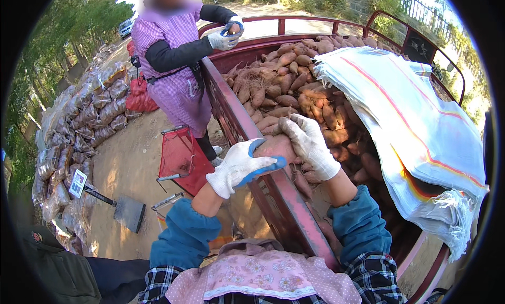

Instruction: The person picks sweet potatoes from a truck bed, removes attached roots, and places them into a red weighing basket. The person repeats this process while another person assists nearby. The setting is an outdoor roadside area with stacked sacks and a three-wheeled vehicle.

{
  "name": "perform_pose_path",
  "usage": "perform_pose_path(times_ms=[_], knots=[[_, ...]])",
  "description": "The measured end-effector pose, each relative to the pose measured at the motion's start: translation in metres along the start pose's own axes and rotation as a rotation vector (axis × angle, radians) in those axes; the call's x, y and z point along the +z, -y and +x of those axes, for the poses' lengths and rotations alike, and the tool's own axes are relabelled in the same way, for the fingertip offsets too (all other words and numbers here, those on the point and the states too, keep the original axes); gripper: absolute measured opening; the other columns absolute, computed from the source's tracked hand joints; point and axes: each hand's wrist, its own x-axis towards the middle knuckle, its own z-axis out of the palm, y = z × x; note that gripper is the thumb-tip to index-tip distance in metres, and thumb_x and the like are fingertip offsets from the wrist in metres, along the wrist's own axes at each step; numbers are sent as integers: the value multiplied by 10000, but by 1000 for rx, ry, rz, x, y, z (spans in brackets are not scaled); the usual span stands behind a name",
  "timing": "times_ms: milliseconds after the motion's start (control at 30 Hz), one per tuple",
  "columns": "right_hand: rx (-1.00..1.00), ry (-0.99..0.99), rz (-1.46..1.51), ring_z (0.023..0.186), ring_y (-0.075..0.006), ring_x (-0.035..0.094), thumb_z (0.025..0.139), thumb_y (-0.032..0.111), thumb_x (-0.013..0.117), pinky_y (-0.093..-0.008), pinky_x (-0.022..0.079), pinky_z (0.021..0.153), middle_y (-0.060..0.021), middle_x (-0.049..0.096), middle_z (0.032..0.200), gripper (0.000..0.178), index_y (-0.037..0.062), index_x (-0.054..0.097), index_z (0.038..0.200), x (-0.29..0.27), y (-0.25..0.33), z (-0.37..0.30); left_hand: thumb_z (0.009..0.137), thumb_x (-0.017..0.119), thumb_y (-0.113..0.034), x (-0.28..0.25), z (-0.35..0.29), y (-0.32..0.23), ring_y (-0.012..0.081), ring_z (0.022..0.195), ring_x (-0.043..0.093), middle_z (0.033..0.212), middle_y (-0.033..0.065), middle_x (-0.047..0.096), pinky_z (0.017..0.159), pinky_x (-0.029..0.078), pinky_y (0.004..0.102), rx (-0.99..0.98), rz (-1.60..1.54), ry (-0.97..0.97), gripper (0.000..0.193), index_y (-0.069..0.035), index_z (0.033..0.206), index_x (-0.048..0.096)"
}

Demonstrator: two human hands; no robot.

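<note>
A large reddish sweet potato (277, 147) is held above the side rail of a red cart. My left hand (242, 164), in a white knit glove with a blue palm, wraps round its near left side. My right hand (307, 143), in a soiled white glove, has its fingers bent and pinched at the sweet potato's upper right end; its fingertips partly hide that end. Just beyond both hands lies a big heap of sweet potatoes (286, 88) filling the cart bed.
The cart's red side rail (263, 185) runs beneath my hands. White woven sacks (405, 114) drape over the heap's right. A person (168, 62) stands at the far left of the cart. Nearby are a red bag frame (181, 156), a platform scale (128, 213) and stacked filled bags (79, 130).
</note>
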Motion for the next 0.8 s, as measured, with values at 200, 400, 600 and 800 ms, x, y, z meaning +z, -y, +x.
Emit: perform_pose_path(times_ms=[200,400,600,800], knots=[[173,142,132,746,-128,616,994,234,550,-291,508,695,-59,676,848,311,-62,646,1009,32,-17,22,964,584,-411,10,-34,55,251,647,681,868,110,701,451,524,372,-332,-1228,60,420,-22,1110,643],[186,177,40,667,-126,603,1019,263,546,-270,500,646,-43,661,796,268,23,629,934,86,-4,67,938,549,-566,4,-44,71,346,822,707,1041,196,679,610,599,431,-238,-1494,234,673,-11,1318,524],[367,241,194,639,-143,655,1021,376,529,-262,522,556,-22,670,809,318,71,616,994,96,-10,71,898,479,-701,-23,-66,127,309,848,673,1162,218,653,623,535,378,173,-2094,412,898,-57,1504,326],[14,640,-495,709,-268,664,983,215,560,-375,509,624,-111,651,804,201,26,627,966,116,-18,35,887,508,-684,-46,-108,192,367,918,695,1212,233,632,713,559,470,233,-2160,228,923,-17,1498,323]])
